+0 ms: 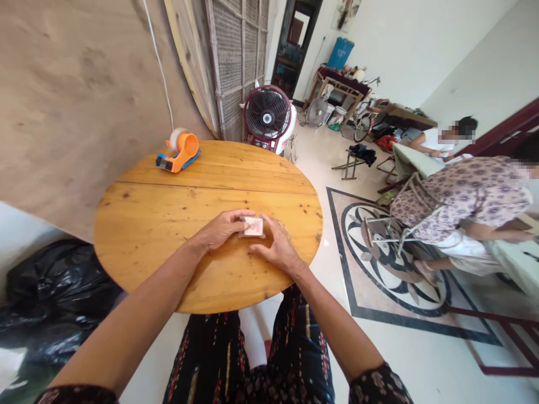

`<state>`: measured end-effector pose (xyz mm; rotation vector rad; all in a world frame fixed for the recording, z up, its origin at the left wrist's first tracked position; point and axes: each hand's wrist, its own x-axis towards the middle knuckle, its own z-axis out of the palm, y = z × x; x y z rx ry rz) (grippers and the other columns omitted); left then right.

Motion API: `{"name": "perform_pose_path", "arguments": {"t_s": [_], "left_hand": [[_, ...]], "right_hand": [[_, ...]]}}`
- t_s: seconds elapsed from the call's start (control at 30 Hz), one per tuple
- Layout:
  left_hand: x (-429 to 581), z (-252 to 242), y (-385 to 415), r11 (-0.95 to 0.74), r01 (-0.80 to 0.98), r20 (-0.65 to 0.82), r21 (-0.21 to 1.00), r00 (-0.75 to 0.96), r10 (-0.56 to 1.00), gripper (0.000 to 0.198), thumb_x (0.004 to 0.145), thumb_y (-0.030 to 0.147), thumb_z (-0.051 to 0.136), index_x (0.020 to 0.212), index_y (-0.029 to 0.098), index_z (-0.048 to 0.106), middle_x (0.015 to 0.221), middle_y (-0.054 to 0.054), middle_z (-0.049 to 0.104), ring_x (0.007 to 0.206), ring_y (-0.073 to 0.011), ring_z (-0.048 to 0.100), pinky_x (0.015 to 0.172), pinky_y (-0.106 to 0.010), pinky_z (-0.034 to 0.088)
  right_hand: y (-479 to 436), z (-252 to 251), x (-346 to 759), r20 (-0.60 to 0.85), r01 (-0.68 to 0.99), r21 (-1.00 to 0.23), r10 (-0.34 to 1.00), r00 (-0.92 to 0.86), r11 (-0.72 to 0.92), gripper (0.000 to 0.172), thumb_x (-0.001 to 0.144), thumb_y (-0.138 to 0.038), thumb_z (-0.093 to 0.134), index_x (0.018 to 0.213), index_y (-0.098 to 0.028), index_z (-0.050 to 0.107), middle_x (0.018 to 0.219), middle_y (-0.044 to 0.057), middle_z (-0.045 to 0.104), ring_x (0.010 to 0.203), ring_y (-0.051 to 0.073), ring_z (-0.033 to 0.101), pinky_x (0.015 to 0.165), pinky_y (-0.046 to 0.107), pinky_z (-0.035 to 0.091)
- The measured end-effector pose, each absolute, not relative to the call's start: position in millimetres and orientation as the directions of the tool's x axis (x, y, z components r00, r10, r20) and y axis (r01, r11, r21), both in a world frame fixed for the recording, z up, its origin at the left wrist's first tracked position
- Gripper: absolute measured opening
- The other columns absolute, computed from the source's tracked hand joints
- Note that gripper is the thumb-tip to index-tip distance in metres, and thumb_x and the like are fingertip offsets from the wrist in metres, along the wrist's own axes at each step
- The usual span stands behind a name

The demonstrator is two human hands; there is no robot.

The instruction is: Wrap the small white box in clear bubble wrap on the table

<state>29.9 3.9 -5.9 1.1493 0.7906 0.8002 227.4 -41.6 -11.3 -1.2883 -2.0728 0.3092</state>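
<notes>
A small, flat white box or packet [255, 226] with faint reddish print sits over the wooden table, about its middle. My left hand [223, 229] is closed on its left side, the thumb lying across its face and the fingers along its far edge. Curved around the right side is my right hand [278, 244], thumb and fingers spread apart. Its fingertips come near the packet's upper right corner; whether they touch it I cannot tell. Whether the packet rests on the table is not clear either.
The oval wooden table [138, 224] holds an orange tape dispenser [185, 151] at the far left. Behind it stands a fan [266, 118]. Black plastic bags [63, 280] lie at the left. To the right, two people sit at other tables, one in a patterned shirt [475, 191].
</notes>
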Motion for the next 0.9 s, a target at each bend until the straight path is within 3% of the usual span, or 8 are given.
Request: {"name": "perform_pose_path", "arguments": {"t_s": [0.13, 0.27, 0.4, 0.53, 0.6, 0.73, 0.8, 0.9], "left_hand": [[31.5, -3.1, 3.0, 0.025, 0.025, -0.034, 0.999, 0.447, 0.894, 0.055, 0.078, 0.041, 0.065, 0.126, 0.013, 0.057, 0.115, -0.011, 0.067, 0.103, -0.0242, 0.062, 0.091, -0.036, 0.046], [28.1, -2.4, 7.0, -0.215, 0.263, 0.098, 0.941, 0.397, 0.913, 0.046, 0.085, 0.042, 0.054, 0.118, 0.012, 0.064, 0.12, -0.013, 0.064, 0.11, -0.0273, 0.058, 0.096, -0.038, 0.043], [26.0, -6.7, 11.0, -0.16, 0.266, 0.062, 0.95, 0.343, 0.937, 0.053, 0.083, 0.045, 0.053, 0.123, 0.011, 0.06, 0.111, -0.011, 0.068, 0.098, -0.0261, 0.062, 0.086, -0.037, 0.048], [26.4, -7.5, 11.8, -0.106, 0.182, 0.056, 0.978, 0.262, 0.963, 0.053, 0.08, 0.048, 0.056, 0.119, 0.012, 0.062, 0.116, -0.011, 0.067, 0.104, -0.0253, 0.061, 0.09, -0.035, 0.047], [24.2, -5.5, 12.1, -0.088, 0.142, 0.061, 0.986, 0.184, 0.981, 0.051, 0.078, 0.048, 0.057, 0.113, 0.011, 0.064, 0.115, -0.011, 0.067, 0.102, -0.024, 0.061, 0.09, -0.033, 0.047], [14.4, -0.8, 13.6, -0.011, 0.151, -0.004, 0.988, 0.097, 0.995, 0.051, 0.073, 0.047, 0.063, 0.109, 0.01, 0.066, 0.084, -0.006, 0.069, 0.071, -0.0167, 0.061, 0.066, -0.027, 0.046], [10.7, -0.6, 14.1, 0.017, 0.178, -0.036, 0.984, 0.106, 0.994, 0.052, 0.072, 0.046, 0.065, 0.109, 0.01, 0.066, 0.068, -0.002, 0.063, 0.055, -0.0121, 0.052, 0.054, -0.024, 0.04], [11.0, -3.7, 14.1, 0.039, 0.18, -0.07, 0.983, 0.172, 0.983, 0.054, 0.071, 0.046, 0.067, 0.112, 0.011, 0.065, 0.061, 0.001, 0.059, 0.046, -0.009, 0.043, 0.046, -0.022, 0.031]], "right_hand": [[-36.9, -14.7, 229.9, 0.396, 0.746, -0.517, 0.89, -0.226, 0.419, 0.068, 0.08, -0.026, 0.066, 0.142, -0.017, 0.039, 0.129, 0.015, 0.06, 0.12, 0.029, 0.054, 0.104, 0.047, 0.04], [-24.0, -16.1, 226.1, 0.406, 0.736, -0.523, 0.885, -0.228, 0.43, 0.061, 0.082, -0.025, 0.063, 0.139, -0.018, 0.044, 0.124, 0.013, 0.064, 0.116, 0.028, 0.057, 0.104, 0.047, 0.039], [-18.7, -19.0, 221.9, 0.39, 0.71, -0.572, 0.898, -0.205, 0.411, 0.059, 0.082, -0.029, 0.063, 0.137, -0.017, 0.046, 0.129, 0.014, 0.061, 0.121, 0.028, 0.055, 0.107, 0.048, 0.037], [-19.8, -22.0, 227.6, 0.379, 0.602, -0.693, 0.91, -0.166, 0.398, 0.072, 0.08, -0.039, 0.065, 0.143, -0.017, 0.038, 0.147, 0.016, 0.043, 0.135, 0.029, 0.042, 0.111, 0.05, 0.033], [-19.9, -23.3, 231.6, 0.368, 0.536, -0.756, 0.921, -0.129, 0.377, 0.075, 0.079, -0.04, 0.065, 0.144, -0.017, 0.035, 0.149, 0.016, 0.04, 0.135, 0.029, 0.042, 0.111, 0.049, 0.034], [-18.6, -23.9, 233.7, 0.323, 0.521, -0.775, 0.933, -0.159, 0.357, 0.082, 0.075, -0.038, 0.068, 0.145, -0.017, 0.032, 0.149, 0.016, 0.04, 0.137, 0.03, 0.04, 0.113, 0.05, 0.032], [-18.1, -22.7, 232.5, 0.301, 0.54, -0.758, 0.931, -0.207, 0.365, 0.086, 0.073, -0.038, 0.07, 0.147, -0.018, 0.03, 0.15, 0.016, 0.038, 0.139, 0.03, 0.037, 0.114, 0.051, 0.029], [-18.1, -20.5, 231.0, 0.269, 0.569, -0.737, 0.931, -0.249, 0.365, 0.089, 0.073, -0.038, 0.071, 0.148, -0.018, 0.028, 0.151, 0.016, 0.037, 0.139, 0.031, 0.035, 0.115, 0.052, 0.027]]}}
